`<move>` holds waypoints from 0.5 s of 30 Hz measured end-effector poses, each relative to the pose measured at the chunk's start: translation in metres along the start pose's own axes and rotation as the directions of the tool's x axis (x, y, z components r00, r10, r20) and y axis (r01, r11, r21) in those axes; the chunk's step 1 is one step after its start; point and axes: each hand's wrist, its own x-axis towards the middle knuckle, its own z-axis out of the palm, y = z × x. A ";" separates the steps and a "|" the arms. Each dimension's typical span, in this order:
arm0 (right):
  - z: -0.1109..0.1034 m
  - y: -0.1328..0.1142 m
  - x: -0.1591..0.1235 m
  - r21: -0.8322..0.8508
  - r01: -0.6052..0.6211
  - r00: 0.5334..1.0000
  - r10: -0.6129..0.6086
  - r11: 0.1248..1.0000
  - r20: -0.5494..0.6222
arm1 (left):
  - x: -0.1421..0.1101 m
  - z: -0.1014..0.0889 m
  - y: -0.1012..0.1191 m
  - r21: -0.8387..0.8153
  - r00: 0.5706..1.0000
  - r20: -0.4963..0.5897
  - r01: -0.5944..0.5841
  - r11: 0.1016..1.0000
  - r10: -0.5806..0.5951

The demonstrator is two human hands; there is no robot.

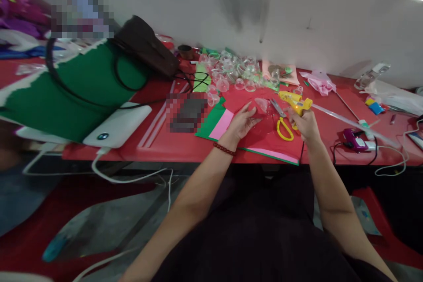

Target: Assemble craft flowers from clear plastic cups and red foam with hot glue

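My right hand [308,125] is wrapped round the grip of a yellow glue gun [300,105], whose nozzle points left. My left hand [244,123], with a beaded bracelet at the wrist, holds a small clear plastic cup [261,105] at its curved fingertips; the exact grip is blurred. Between the two hands lie scissors [284,130] with yellow handles. Beneath them are red sheets [261,139], with pink and green sheets [211,119] showing at the edges. Many more clear plastic cups [234,68] are heaped behind my hands.
Left of the sheets lie a dark phone [190,113], eyeglasses [200,80] and clear strips [155,121]. A dark bag [145,44] and white power bank [117,128] sit farther left. Right are a long clear strip [355,123], a purple device [355,141] and cables. A wall [198,4] stands behind.
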 end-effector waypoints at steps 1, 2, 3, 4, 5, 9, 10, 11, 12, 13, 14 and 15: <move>0.000 0.001 -0.003 -0.039 0.007 1.000 -0.007 0.999 0.004 | -0.001 0.001 0.000 0.000 1.000 0.002 -0.002 1.000 0.002; 0.000 0.003 -0.005 -0.079 0.016 1.000 -0.016 0.997 0.004 | -0.003 0.002 0.001 -0.002 1.000 0.001 -0.006 1.000 0.006; 0.001 0.005 -0.006 -0.117 0.023 1.000 -0.022 0.993 0.007 | -0.004 0.003 0.001 -0.005 1.000 -0.003 -0.010 1.000 0.010; 0.002 0.007 -0.007 -0.150 0.027 1.000 -0.025 0.988 0.012 | -0.005 0.005 0.001 -0.008 1.000 -0.007 -0.013 1.000 0.013; 0.004 0.009 -0.008 -0.176 0.026 1.000 -0.023 0.984 0.017 | -0.006 0.005 0.001 -0.010 1.000 -0.010 -0.015 1.000 0.014; 0.012 0.014 -0.008 -0.237 0.049 0.999 -0.047 0.970 0.016 | -0.007 0.007 0.001 -0.013 1.000 -0.002 -0.007 1.000 0.007; 0.014 0.014 -0.008 -0.249 0.065 0.998 -0.064 0.966 0.014 | -0.007 0.007 0.001 -0.010 1.000 -0.002 -0.004 1.000 0.004; 0.016 0.014 -0.008 -0.260 0.082 0.997 -0.079 0.962 0.019 | -0.007 0.007 0.001 -0.006 1.000 -0.003 -0.004 1.000 0.004; 0.018 0.013 -0.008 -0.267 0.098 0.995 -0.094 0.959 0.029 | -0.007 0.007 0.001 -0.001 1.000 -0.005 -0.004 1.000 0.004; 0.021 0.012 -0.007 -0.272 0.113 0.994 -0.105 0.956 0.045 | -0.007 0.007 0.001 0.004 1.000 -0.006 -0.005 1.000 0.005; 0.023 0.011 -0.007 -0.278 0.126 0.992 -0.113 0.952 0.062 | -0.008 0.007 0.001 0.006 1.000 -0.008 -0.009 1.000 0.009; 0.025 0.010 -0.007 -0.282 0.138 0.990 -0.121 0.949 0.078 | -0.008 0.008 0.001 0.006 1.000 -0.009 -0.014 1.000 0.014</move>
